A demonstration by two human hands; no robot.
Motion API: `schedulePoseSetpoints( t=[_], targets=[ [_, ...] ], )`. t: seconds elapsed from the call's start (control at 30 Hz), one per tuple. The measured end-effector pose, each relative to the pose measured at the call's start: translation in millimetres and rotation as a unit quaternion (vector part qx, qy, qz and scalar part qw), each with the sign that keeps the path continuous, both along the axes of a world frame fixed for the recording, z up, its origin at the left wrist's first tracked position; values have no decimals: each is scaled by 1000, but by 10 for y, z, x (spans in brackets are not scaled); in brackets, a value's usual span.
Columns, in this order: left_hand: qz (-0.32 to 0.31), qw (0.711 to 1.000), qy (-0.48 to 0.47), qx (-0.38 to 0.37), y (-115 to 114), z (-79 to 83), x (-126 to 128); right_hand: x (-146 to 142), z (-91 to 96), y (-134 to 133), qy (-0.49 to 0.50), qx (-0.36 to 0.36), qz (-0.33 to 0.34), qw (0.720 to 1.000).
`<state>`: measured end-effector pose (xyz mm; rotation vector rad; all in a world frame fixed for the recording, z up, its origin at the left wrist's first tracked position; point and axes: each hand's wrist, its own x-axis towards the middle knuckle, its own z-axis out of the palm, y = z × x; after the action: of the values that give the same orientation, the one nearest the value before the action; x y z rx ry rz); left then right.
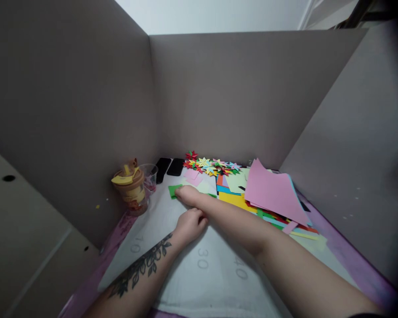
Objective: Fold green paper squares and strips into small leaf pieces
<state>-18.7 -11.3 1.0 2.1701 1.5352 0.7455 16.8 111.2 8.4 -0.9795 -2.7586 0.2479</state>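
My right hand (189, 195) reaches forward across the white mat (215, 269), its fingers closed over a small green paper square (173, 191) lying on the mat. My left hand (191, 224) rests just behind it on the mat with fingers curled under; what they hold, if anything, is hidden. The left forearm bears a leaf tattoo. To the right lies a stack of coloured paper sheets (272, 192) with pink on top. A row of folded paper stars (212, 165) sits along the back wall.
A yellow-lidded brown cup (132, 190) and a clear plastic cup (149, 176) stand at the left. Two black phones (169, 167) lie at the back. Grey cardboard walls (239, 97) enclose the desk on three sides.
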Motion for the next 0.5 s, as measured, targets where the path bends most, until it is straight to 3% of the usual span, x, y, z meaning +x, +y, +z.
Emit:
schedulePoseSetpoints(
  t=[0.17,0.27,0.37,0.43,0.5],
  targets=[
    [11,999,-31,2,-3,-14,-10,70,134,-10,78,11,-52,996],
    [37,992,-120,9,74,-90,-42,294,296,-25,184,17,-110,977],
    [108,955,-272,-42,187,-158,-65,680,369,-132,431,-136,-157,878],
    [140,902,-396,-101,231,-159,-53,974,314,-280,476,-252,-174,825],
    [121,856,-483,-139,226,-121,-19,1237,185,-467,456,-320,-180,811]
  ],
)
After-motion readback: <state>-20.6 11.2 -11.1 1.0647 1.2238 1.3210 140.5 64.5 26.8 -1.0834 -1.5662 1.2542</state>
